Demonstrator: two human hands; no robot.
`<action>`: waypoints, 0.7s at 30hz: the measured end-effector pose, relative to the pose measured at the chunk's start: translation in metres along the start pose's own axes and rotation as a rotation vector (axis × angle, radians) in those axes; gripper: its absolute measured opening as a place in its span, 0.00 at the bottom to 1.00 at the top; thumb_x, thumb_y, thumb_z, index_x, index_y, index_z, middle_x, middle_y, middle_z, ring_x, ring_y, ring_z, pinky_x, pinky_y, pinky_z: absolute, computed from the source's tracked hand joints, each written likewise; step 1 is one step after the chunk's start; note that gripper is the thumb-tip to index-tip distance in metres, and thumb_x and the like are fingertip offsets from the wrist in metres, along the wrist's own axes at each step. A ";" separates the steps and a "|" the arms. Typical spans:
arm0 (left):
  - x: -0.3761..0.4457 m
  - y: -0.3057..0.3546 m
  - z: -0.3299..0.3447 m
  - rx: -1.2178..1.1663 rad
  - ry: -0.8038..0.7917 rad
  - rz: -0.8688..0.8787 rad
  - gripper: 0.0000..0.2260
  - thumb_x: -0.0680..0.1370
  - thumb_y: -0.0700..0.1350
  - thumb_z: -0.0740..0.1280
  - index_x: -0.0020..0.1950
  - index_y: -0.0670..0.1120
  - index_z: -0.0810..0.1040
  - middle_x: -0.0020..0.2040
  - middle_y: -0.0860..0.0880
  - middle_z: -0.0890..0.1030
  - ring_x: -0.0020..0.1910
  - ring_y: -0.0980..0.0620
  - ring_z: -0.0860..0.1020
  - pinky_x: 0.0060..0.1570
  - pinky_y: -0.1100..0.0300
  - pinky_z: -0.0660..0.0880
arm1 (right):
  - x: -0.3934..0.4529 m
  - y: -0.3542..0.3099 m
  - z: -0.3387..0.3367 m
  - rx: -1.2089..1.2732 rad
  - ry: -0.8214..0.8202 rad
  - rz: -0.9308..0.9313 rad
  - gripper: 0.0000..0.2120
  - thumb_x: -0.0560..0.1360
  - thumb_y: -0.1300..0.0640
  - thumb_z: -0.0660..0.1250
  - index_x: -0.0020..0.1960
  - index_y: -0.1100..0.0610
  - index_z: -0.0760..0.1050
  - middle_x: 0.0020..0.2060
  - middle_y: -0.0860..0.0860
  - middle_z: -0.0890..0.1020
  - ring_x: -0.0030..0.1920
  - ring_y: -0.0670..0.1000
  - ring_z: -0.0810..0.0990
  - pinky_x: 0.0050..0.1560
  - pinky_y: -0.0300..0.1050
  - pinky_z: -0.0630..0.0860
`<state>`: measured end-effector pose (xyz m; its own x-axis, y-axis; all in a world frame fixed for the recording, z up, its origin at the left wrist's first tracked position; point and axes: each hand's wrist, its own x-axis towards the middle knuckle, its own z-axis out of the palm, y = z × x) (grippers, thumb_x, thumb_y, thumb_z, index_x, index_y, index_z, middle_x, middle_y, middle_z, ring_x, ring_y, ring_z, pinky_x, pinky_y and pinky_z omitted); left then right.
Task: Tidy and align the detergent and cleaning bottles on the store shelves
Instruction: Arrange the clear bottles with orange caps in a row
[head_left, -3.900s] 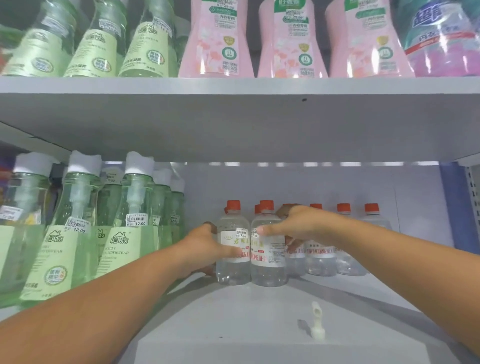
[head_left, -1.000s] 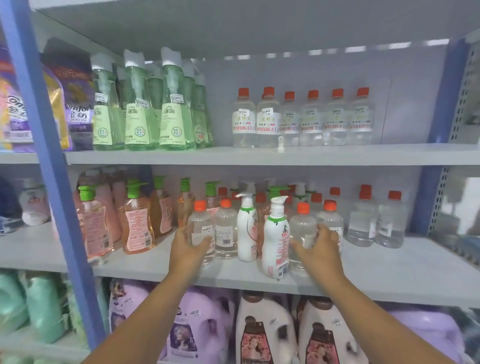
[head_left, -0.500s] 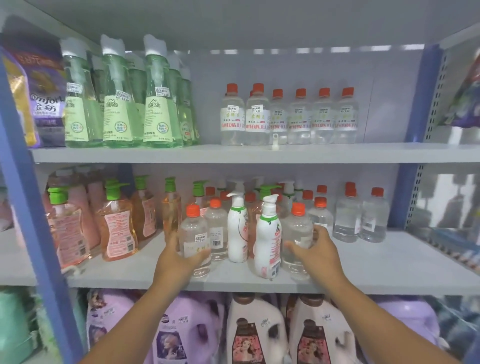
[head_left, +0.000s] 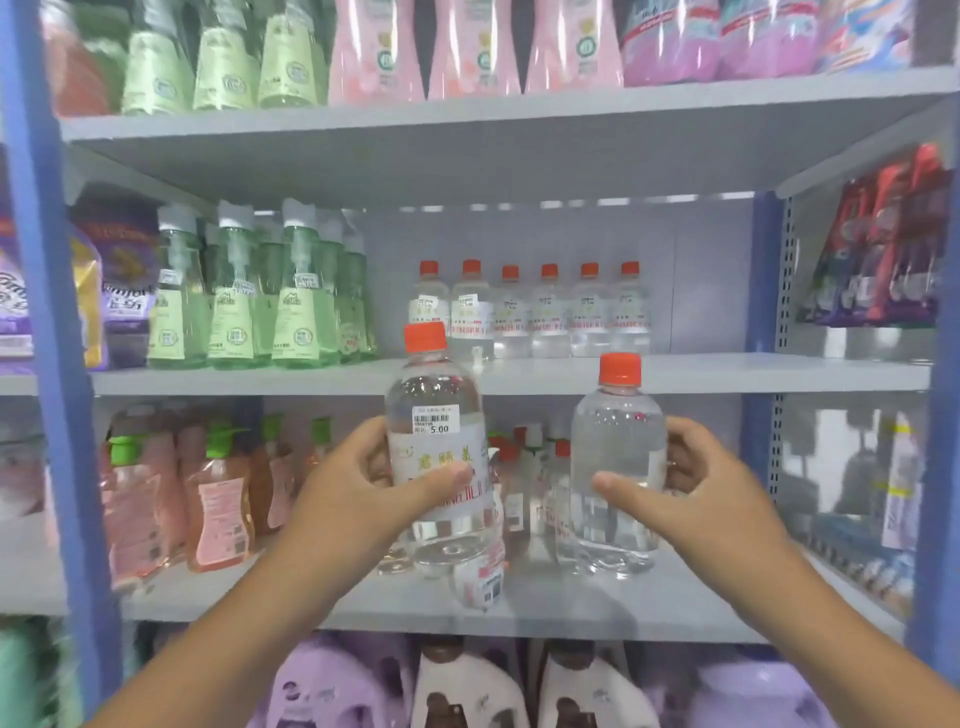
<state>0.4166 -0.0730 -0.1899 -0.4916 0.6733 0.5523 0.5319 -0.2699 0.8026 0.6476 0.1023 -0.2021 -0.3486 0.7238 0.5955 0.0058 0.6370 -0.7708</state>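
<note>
In front of the grey metal shelves, a person holds two bottles up off the lower shelf, so the step in hand looks like moving strays to join their kind. Furthest left on the middle shelf stand the tall green pump bottles with white caps, with the peach-pink pump bottles with green tops on the shelf below. Next, the left hand has its grip wrapped round a clear plastic bottle with an orange cap and a price sticker, thumb across the label. Behind and above it runs the row of matching clear orange-capped bottles. To the right, the right hand closes its grip round a second clear orange-capped bottle with its label turned away. Both hold a clear liquid, filled nearly to the shoulder. The next move likely calls for lifting both to that upper row, labels facing out.
</note>
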 end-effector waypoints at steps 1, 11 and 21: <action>0.007 0.020 0.002 0.006 -0.013 0.029 0.26 0.57 0.69 0.80 0.53 0.71 0.79 0.49 0.62 0.87 0.46 0.60 0.86 0.42 0.65 0.80 | 0.008 -0.018 -0.010 0.018 0.001 -0.028 0.32 0.52 0.30 0.79 0.55 0.33 0.76 0.49 0.30 0.84 0.48 0.34 0.83 0.45 0.36 0.78; 0.151 0.095 0.029 0.127 0.004 0.060 0.26 0.63 0.67 0.79 0.55 0.59 0.79 0.45 0.63 0.86 0.38 0.66 0.84 0.31 0.64 0.77 | 0.142 -0.084 -0.040 -0.001 0.006 -0.077 0.24 0.62 0.37 0.82 0.52 0.40 0.75 0.46 0.40 0.84 0.40 0.36 0.84 0.38 0.38 0.76; 0.271 0.029 0.076 0.291 -0.192 -0.039 0.19 0.64 0.62 0.81 0.49 0.59 0.82 0.42 0.61 0.86 0.49 0.55 0.84 0.46 0.53 0.84 | 0.242 -0.020 0.011 -0.128 -0.018 0.045 0.30 0.65 0.42 0.81 0.62 0.46 0.73 0.51 0.45 0.83 0.47 0.48 0.86 0.47 0.56 0.86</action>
<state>0.3510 0.1535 -0.0338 -0.3918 0.8038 0.4477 0.7029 -0.0524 0.7093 0.5532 0.2617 -0.0445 -0.3623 0.7484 0.5555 0.1411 0.6332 -0.7610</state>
